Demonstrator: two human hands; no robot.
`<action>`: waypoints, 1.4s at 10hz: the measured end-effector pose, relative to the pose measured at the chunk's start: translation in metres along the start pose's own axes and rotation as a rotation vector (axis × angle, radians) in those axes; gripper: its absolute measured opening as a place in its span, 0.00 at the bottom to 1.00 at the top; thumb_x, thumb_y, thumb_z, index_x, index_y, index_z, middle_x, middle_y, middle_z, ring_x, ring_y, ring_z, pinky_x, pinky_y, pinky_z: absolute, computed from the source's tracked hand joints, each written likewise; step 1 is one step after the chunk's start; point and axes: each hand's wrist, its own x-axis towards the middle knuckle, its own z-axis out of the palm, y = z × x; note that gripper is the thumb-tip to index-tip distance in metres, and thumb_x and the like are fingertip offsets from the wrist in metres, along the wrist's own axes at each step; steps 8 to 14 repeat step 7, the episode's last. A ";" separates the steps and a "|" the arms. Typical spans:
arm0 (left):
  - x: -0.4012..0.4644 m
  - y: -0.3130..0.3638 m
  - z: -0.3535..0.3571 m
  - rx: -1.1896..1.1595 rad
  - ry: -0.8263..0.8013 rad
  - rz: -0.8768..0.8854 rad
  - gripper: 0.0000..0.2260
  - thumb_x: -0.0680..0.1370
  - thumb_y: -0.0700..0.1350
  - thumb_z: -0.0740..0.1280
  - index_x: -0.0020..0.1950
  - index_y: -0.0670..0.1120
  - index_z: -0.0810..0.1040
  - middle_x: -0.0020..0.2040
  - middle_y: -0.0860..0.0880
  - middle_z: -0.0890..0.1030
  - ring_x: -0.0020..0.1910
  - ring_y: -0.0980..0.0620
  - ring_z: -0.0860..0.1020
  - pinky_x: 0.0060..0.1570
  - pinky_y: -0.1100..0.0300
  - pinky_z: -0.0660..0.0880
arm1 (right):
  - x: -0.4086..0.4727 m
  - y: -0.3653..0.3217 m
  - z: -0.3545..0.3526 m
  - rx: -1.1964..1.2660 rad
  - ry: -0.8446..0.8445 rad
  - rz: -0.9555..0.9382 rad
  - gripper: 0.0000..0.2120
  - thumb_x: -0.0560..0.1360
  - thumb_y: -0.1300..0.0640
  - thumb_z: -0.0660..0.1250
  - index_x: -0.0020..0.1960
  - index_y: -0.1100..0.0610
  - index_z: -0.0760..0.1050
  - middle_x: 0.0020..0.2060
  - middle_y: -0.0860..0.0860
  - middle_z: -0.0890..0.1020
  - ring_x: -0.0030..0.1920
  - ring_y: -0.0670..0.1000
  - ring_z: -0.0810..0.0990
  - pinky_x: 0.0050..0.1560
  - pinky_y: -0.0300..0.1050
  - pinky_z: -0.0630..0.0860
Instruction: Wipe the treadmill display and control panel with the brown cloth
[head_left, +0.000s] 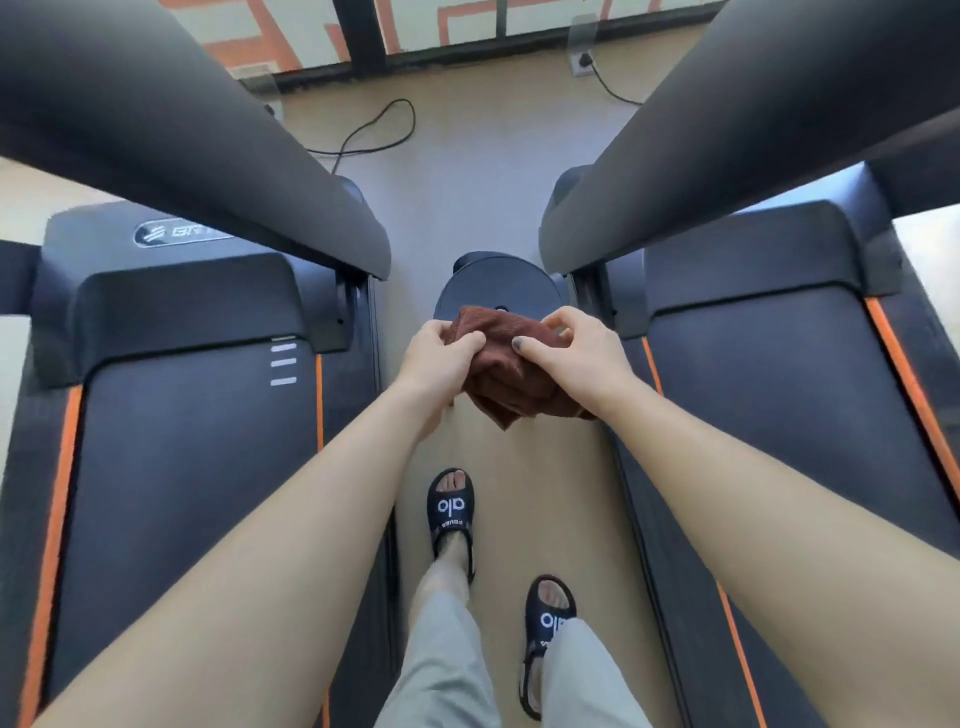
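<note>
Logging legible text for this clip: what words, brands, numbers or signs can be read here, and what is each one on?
"alo": strap of the left sandal.
"alo": strap of the right sandal, partly hidden by the trouser leg.
Small line under "alo" on the left sandal: too blurred to read surely.
Oval logo on the left treadmill's hood: starts "GR", the rest hidden by the handrail.
Brown cloth: no text.

"alo" on both sandals

cloth – brown | treadmill deck – black, orange stripes | slides – black, white lettering
</note>
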 end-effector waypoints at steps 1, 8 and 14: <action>0.082 -0.014 0.009 0.017 -0.024 -0.020 0.22 0.72 0.51 0.71 0.64 0.47 0.74 0.60 0.47 0.80 0.58 0.47 0.81 0.61 0.46 0.79 | 0.073 0.023 0.034 -0.061 0.037 -0.001 0.14 0.74 0.40 0.69 0.54 0.47 0.78 0.51 0.48 0.83 0.52 0.52 0.80 0.50 0.49 0.78; 0.287 -0.057 0.039 0.593 -0.102 0.068 0.33 0.75 0.48 0.68 0.79 0.47 0.60 0.73 0.45 0.70 0.71 0.43 0.72 0.69 0.48 0.69 | 0.264 0.101 0.113 -0.157 0.081 0.007 0.24 0.80 0.51 0.64 0.75 0.48 0.69 0.70 0.52 0.75 0.71 0.56 0.71 0.71 0.56 0.69; 0.287 -0.057 0.039 0.593 -0.102 0.068 0.33 0.75 0.48 0.68 0.79 0.47 0.60 0.73 0.45 0.70 0.71 0.43 0.72 0.69 0.48 0.69 | 0.264 0.101 0.113 -0.157 0.081 0.007 0.24 0.80 0.51 0.64 0.75 0.48 0.69 0.70 0.52 0.75 0.71 0.56 0.71 0.71 0.56 0.69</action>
